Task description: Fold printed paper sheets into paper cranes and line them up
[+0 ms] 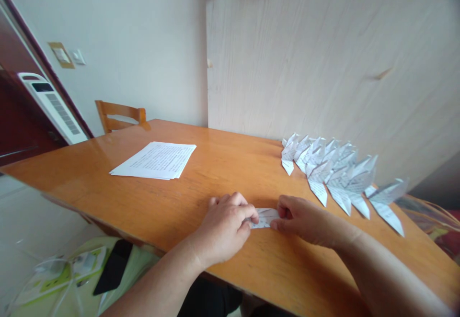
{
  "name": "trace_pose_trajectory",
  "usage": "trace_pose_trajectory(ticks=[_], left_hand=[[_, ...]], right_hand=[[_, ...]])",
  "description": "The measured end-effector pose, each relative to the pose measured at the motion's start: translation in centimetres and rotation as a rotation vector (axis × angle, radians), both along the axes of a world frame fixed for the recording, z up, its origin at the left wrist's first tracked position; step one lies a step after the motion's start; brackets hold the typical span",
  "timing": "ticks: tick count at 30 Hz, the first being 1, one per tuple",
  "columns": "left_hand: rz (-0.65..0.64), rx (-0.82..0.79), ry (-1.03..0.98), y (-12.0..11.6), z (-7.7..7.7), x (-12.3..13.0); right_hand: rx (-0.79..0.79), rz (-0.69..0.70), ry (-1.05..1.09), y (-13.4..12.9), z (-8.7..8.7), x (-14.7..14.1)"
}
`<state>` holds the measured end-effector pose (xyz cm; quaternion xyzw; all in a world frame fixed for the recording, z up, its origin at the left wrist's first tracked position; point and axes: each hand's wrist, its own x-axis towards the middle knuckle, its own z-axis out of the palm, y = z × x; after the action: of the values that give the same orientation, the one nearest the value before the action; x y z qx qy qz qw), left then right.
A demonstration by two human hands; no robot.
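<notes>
A small folded piece of printed paper (264,218) lies on the wooden table near its front edge, between my two hands. My left hand (228,228) rests over its left end, fingers bent and closed on the paper. At the other end, my right hand (296,219) pinches the paper between thumb and curled fingers. Both ends of the paper are partly hidden under the fingers. Several folded paper pieces (341,173) made from printed sheets stand in rows to the right, beyond my right hand.
A stack of printed sheets (154,160) lies on the left of the table (230,164). A wooden chair (120,116) stands behind its far left corner. At lower left, a stool holds a power strip (57,281) and a black phone (113,266). Pale wooden panelling rises behind the table.
</notes>
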<state>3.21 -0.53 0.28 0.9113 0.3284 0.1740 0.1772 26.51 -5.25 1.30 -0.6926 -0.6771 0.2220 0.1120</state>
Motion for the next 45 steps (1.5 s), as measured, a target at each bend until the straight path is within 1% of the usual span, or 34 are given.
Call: trace_pose_trajectory(ticks=[3, 8, 11, 13, 15, 17, 19, 20, 22, 23, 26, 29, 31, 35, 40, 42, 45], left_hand=[[-0.003, -0.002, -0.005, 0.1, 0.0, 0.0], [0.002, -0.017, -0.003, 0.2, 0.1, 0.0], [0.011, -0.025, -0.002, 0.2, 0.1, 0.0], [0.014, -0.029, -0.007, 0.1, 0.1, 0.0], [0.015, -0.031, -0.008, 0.1, 0.1, 0.1], [0.019, -0.025, -0.003, 0.0, 0.1, 0.1], [0.023, -0.018, 0.008, 0.0, 0.2, 0.1], [0.025, -0.016, 0.015, 0.0, 0.3, 0.1], [0.026, -0.017, 0.025, -0.1, 0.5, 0.2], [0.027, -0.017, 0.026, -0.1, 0.5, 0.2], [0.037, -0.022, 0.021, -0.1, 0.6, 0.2], [0.062, -0.02, 0.006, -0.1, 0.3, 0.2], [0.071, -0.004, -0.006, 0.0, 0.0, 0.2], [0.073, 0.027, -0.007, 0.1, -0.4, 0.2], [0.068, 0.0, 0.046, 0.1, 0.2, 0.0], [0.065, -0.035, 0.034, 0.2, 0.4, -0.3], [0.072, -0.068, -0.001, 0.5, 0.2, -0.7]], right_hand=[[-0.026, -0.002, 0.031, -0.1, 0.1, 0.4], [-0.027, 0.019, 0.077, -0.4, 0.2, 1.1], [0.005, 0.017, 0.009, -0.6, 0.7, 1.4], [0.083, -0.013, -0.085, -0.8, 1.2, 1.1], [0.219, -0.027, -0.152, -1.2, 1.7, 0.4], [0.362, 0.043, -0.134, -1.7, 1.9, -0.6], [0.406, 0.154, -0.11, -2.4, 1.8, -1.7], [0.392, 0.202, -0.115, -2.8, 1.6, -2.3], [0.307, 0.282, -0.135, -3.4, 1.0, -3.2], [0.266, 0.301, -0.144, -3.6, 0.7, -3.6], [0.213, 0.282, -0.162, -4.0, -0.3, -4.4], [0.191, 0.262, -0.202, -4.1, -1.2, -4.9], [0.189, 0.263, -0.242, -4.3, -1.6, -5.1], [0.245, 0.286, -0.265, -4.7, -2.2, -5.1], [0.242, 0.269, -0.307, -5.1, -2.4, -5.2], [0.239, 0.261, -0.31, -5.1, -2.4, -5.2], [0.257, 0.251, -0.291, -5.1, -2.5, -5.3]])
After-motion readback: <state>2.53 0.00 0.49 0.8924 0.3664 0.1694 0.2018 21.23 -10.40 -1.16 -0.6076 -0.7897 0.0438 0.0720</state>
